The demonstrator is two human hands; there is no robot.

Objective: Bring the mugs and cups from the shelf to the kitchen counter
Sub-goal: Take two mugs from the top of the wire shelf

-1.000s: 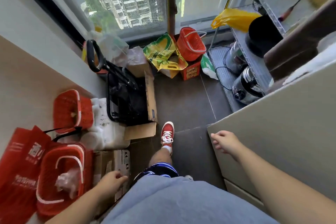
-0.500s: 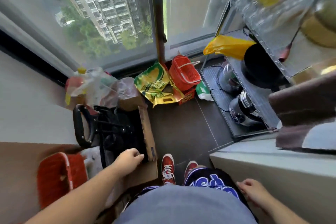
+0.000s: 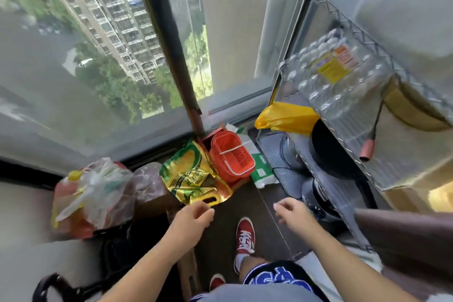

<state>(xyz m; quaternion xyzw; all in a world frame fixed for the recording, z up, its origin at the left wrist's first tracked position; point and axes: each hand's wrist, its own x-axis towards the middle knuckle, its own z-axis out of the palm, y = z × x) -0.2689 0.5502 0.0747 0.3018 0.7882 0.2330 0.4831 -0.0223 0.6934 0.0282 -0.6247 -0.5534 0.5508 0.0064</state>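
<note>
Lower left of frame: clear plastic bags of groceries (image 3: 93, 191) heaped on floor against window, kept out of walkway.
Centre: yellow-green foil sack (image 3: 193, 176) and red perforated plastic basket (image 3: 229, 157) pushed to window base, dark tiled floor (image 3: 259, 203) left free.
Lower centre: left hand (image 3: 193, 216) loosely curled, nothing held.
Right of centre: right hand (image 3: 293, 213) half spread, nothing held, raised toward shelf, judged as approach.
Right: metal wire shelf rack (image 3: 348, 32) bears clear bottle pack (image 3: 343, 76), black round pot (image 3: 328, 152).
Mugs, cups: none made out; blurred.

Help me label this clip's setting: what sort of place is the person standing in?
Probably a narrow storage balcony or utility nook in a high-rise flat: a big window facing tower blocks, a wire shelf rack, and bags and a red basket on the floor.
</note>
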